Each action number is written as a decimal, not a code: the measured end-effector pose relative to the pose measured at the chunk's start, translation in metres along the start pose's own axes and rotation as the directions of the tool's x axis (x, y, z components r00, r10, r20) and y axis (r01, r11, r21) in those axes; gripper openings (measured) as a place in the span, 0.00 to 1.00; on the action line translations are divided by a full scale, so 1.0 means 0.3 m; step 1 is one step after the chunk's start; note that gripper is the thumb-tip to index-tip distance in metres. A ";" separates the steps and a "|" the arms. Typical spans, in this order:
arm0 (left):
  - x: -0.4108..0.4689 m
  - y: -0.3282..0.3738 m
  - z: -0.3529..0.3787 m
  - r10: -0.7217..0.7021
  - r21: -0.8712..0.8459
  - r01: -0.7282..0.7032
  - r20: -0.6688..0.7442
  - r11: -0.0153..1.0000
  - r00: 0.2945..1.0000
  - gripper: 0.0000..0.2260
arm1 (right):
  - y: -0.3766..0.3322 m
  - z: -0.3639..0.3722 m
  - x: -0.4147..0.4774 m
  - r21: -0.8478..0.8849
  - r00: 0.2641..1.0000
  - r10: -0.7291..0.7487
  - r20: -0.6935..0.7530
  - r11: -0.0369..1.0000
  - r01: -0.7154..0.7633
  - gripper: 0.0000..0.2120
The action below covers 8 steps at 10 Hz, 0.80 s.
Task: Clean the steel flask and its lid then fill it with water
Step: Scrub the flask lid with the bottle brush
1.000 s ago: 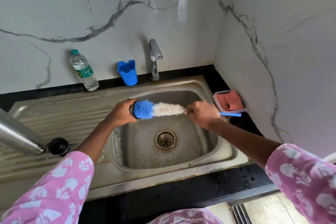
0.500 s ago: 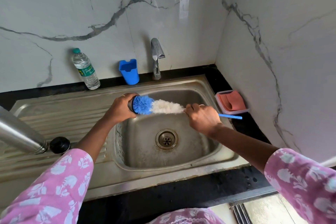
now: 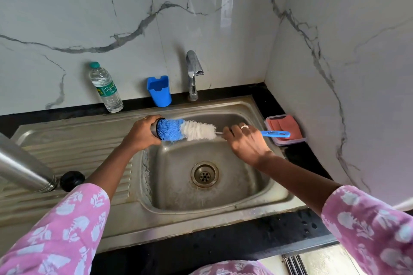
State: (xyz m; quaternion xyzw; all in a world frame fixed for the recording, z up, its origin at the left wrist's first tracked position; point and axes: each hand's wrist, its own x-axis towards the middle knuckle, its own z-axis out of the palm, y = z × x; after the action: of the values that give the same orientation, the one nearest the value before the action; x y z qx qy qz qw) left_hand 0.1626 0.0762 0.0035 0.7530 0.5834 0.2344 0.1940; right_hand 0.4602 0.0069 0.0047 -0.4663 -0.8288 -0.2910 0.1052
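My left hand (image 3: 140,135) grips the flask's small cup-shaped lid (image 3: 154,130) on its side over the sink basin's left edge. The blue tip of a blue-and-white bottle brush (image 3: 185,130) is pushed into the lid's mouth. My right hand (image 3: 245,143) grips the brush by its wire stem and blue handle (image 3: 276,134). The steel flask (image 3: 22,168) lies on the drainboard at the far left, partly cut off by the frame. A black round stopper (image 3: 72,181) sits at its mouth.
The steel sink (image 3: 223,207) has a drain (image 3: 204,174) in its middle and a tap (image 3: 193,73) behind, not running. A plastic water bottle (image 3: 106,88) and a blue holder (image 3: 159,91) stand at the wall. A tray with a pink sponge (image 3: 285,128) sits right.
My right hand has rolled on the brush handle and its knuckles now face up. The brush tip stays in the lid. My left hand has barely moved.
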 end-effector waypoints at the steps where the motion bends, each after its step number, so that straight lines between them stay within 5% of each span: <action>1: -0.010 -0.008 0.007 0.047 0.019 -0.047 0.019 0.999 0.999 0.32 | -0.016 -0.038 0.048 0.364 0.874 0.191 0.447 0.853 -0.373 0.13; 2: -0.029 -0.030 0.015 0.086 0.031 -0.086 0.002 0.996 0.996 0.32 | -0.002 -0.056 0.078 0.349 0.365 -0.173 0.915 -0.118 -0.930 0.14; 3: -0.026 -0.027 0.012 0.082 0.027 -0.082 -0.022 0.996 0.996 0.32 | 0.009 -0.052 0.075 0.400 0.425 -0.205 0.882 -0.152 -0.904 0.12; 4: -0.014 -0.018 -0.006 0.041 0.027 -0.040 -0.013 0.999 0.999 0.33 | 0.004 -0.025 0.058 0.474 0.754 0.126 0.644 0.708 -0.523 0.10; 5: -0.009 -0.010 -0.012 -0.004 0.007 0.004 -0.021 1.000 1.000 0.33 | 0.003 0.021 0.017 0.028 0.999 0.036 0.016 0.999 -0.036 0.05; 6: -0.006 -0.005 -0.001 0.009 0.017 -0.008 -0.031 1.000 0.999 0.33 | 0.003 0.030 0.034 0.217 0.969 0.219 0.117 0.946 -0.241 0.14; 7: -0.003 -0.024 0.002 0.027 0.013 -0.026 -0.063 1.000 0.998 0.33 | -0.008 -0.023 0.091 0.469 0.501 0.114 0.858 0.225 -0.854 0.14; 8: 0.009 -0.037 -0.005 0.019 0.016 -0.019 -0.023 1.000 1.000 0.34 | 0.000 -0.018 0.078 0.158 0.241 -0.364 0.900 -0.243 -0.957 0.18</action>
State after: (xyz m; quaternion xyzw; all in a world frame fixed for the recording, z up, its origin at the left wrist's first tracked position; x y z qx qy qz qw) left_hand 0.1536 0.0815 -0.0012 0.7573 0.5803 0.2403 0.1789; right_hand 0.4470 0.0203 0.0194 -0.5662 -0.3894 0.7225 0.0752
